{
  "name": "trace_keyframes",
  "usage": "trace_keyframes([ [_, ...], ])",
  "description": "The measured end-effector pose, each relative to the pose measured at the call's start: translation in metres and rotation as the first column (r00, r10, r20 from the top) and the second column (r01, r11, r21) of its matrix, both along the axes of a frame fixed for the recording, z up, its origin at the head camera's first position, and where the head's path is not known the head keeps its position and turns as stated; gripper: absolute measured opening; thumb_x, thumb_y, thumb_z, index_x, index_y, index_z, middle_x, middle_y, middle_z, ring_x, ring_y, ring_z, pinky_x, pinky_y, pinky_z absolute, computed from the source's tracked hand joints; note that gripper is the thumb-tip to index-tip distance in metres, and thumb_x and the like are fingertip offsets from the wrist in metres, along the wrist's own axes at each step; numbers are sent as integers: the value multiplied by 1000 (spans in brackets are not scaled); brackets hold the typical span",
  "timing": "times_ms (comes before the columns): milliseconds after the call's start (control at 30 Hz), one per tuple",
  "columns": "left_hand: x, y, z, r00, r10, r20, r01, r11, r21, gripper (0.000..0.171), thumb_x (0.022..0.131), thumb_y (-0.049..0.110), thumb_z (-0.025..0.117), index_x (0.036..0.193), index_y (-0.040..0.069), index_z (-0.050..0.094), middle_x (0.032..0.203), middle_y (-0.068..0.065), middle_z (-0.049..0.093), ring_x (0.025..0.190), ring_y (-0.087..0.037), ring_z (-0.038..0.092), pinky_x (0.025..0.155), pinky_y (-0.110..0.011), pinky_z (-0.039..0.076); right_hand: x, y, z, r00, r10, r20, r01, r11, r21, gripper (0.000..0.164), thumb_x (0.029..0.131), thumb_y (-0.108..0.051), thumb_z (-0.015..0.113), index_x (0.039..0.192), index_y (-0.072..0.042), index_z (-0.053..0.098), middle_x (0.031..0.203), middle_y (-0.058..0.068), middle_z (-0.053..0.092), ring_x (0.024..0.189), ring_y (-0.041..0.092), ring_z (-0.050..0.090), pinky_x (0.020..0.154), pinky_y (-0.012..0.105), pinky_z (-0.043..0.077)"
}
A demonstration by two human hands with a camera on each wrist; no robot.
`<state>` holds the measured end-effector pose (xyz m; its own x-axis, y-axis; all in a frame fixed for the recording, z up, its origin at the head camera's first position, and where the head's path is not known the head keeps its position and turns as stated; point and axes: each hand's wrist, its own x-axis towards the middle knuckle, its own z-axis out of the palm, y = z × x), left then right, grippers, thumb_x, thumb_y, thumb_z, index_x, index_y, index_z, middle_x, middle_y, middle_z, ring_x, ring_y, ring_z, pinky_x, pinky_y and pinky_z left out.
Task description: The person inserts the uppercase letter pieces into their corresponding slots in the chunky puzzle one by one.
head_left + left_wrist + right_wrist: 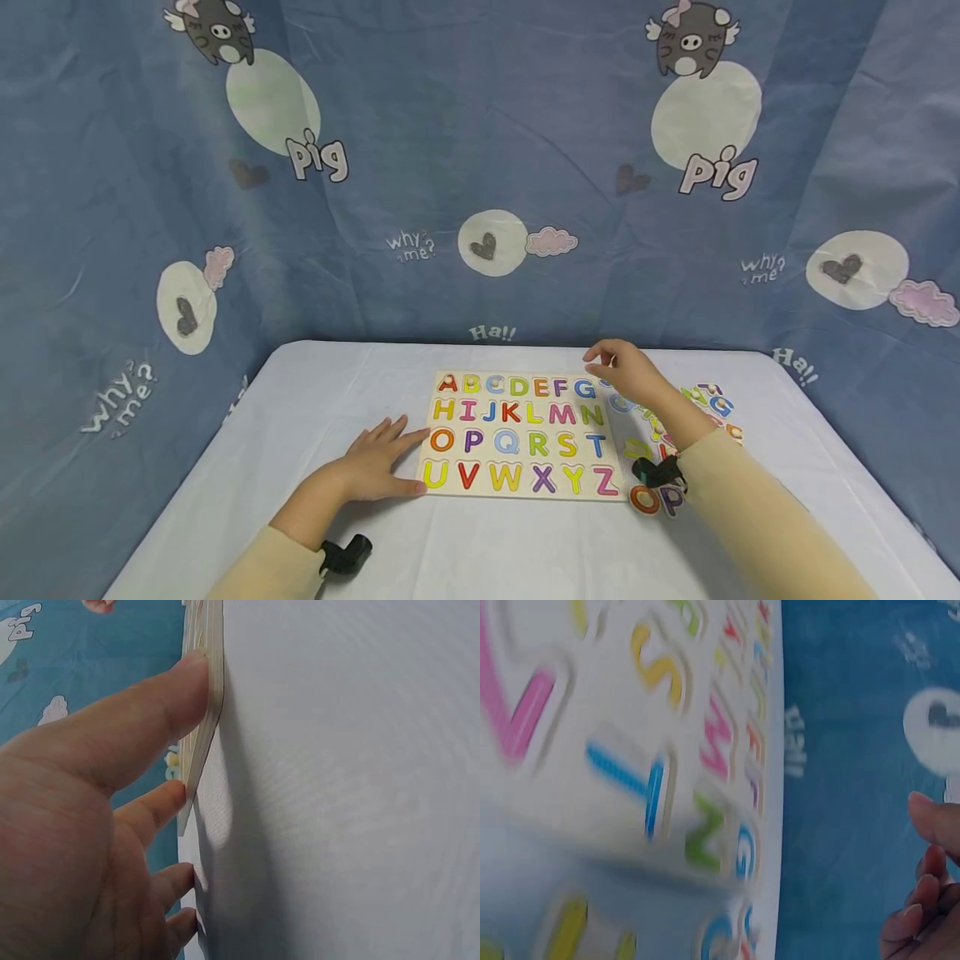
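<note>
A pale wooden alphabet puzzle board (517,457) with coloured letters A to Z lies on the white table. My left hand (377,462) is at its left edge, fingers spread. In the left wrist view, the thumb (161,709) and forefinger (154,811) touch the board's edge, and the other two visible fingertips are at the table beyond the corner. My right hand (628,369) hovers over the back right corner with fingers loosely bent; nothing shows in it. Below that forearm lie loose letter pieces, including an orange O (644,500), a purple P (672,501) and a blue G (721,406).
Several more loose letters lie to the right of the board, partly hidden by my right forearm. The white tabletop (495,550) ends at a blue printed cloth (375,283) hanging behind. A black wrist device (347,555) hangs close over the table at my left sleeve.
</note>
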<state>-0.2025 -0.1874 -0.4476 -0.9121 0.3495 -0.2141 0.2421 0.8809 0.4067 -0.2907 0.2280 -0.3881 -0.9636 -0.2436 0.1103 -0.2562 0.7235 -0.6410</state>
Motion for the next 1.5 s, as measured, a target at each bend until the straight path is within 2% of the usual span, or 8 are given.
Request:
trace_keyframes([
  [133, 1, 0, 1, 1000, 3, 3, -3, 1000, -8, 94, 76, 62, 76, 153, 20, 43, 163, -22, 23, 150, -46, 12, 118, -66, 9, 2, 23, -1, 1000, -23, -17, 23, 1000, -5, 17, 99, -14, 64, 114, -5, 67, 88, 9, 48, 71, 22, 44, 58, 33, 39],
  [267, 0, -1, -4, 1000, 10, 7, -10, 1000, -19, 95, 75, 62, 76, 153, 22, 42, 163, -21, 22, 151, -44, 11, 118, -64, 8, 2, 43, -6, 998, -53, -21, 53, 999, 12, 20, 99, -15, 64, 117, -6, 66, 89, 9, 48, 73, 23, 44, 57, 32, 39],
  [433, -1, -3, -10, 1000, 25, 1, -25, 1000, -8, 94, 75, 63, 77, 153, 24, 42, 164, -18, 22, 152, -42, 10, 119, -62, 7, -1, 65, -16, 996, -90, 9, 90, 996, 17, 23, 101, -16, 62, 121, -5, 64, 92, 10, 48, 74, 23, 44, 55, 31, 41],
  [733, 0, -3, -12, 1000, 25, -3, -25, 1000, -11, 94, 75, 63, 76, 154, 25, 42, 164, -17, 21, 152, -41, 10, 120, -62, 7, -11, 92, -30, 984, -163, 74, 163, 987, 17, 33, 103, -18, 58, 130, 1, 59, 95, 13, 47, 68, 20, 45, 52, 31, 42],
  [1000, -2, 0, -6, 1000, 18, 8, -18, 999, -39, 92, 77, 61, 76, 154, 25, 41, 165, -17, 20, 152, -40, 9, 120, -61, 7, -21, 104, -43, 976, -204, 82, 201, 978, 47, 32, 101, -14, 59, 127, 4, 60, 93, 13, 52, 70, 19, 44, 58, 31, 41],
  [1167, -2, 0, -1, 1000, 8, 4, -8, 999, -44, 90, 78, 58, 76, 154, 22, 42, 164, -20, 22, 151, -43, 11, 119, -63, 9, -31, 108, -49, 967, -206, 148, 202, 979, 38, 34, 101, -14, 59, 128, 6, 58, 88, 12, 53, 61, 17, 48, 52, 32, 44],
  [1300, -1, -1, 2, 1000, 13, -1, -13, 999, -39, 89, 78, 57, 76, 153, 21, 43, 163, -20, 23, 151, -43, 13, 119, -63, 10, -37, 107, -54, 950, -212, 228, 207, 977, 44, 34, 102, -15, 58, 129, 6, 57, 90, 13, 54, 57, 15, 49, 50, 31, 46],
  [1500, 1, -1, 2, 1000, 17, -1, -17, 999, -37, 89, 78, 56, 77, 153, 22, 44, 163, -19, 24, 151, -42, 14, 119, -62, 11, -38, 101, -58, 930, -261, 259, 246, 965, 91, 34, 102, -16, 58, 128, 5, 57, 102, 18, 54, 77, 22, 52, 60, 31, 47],
])
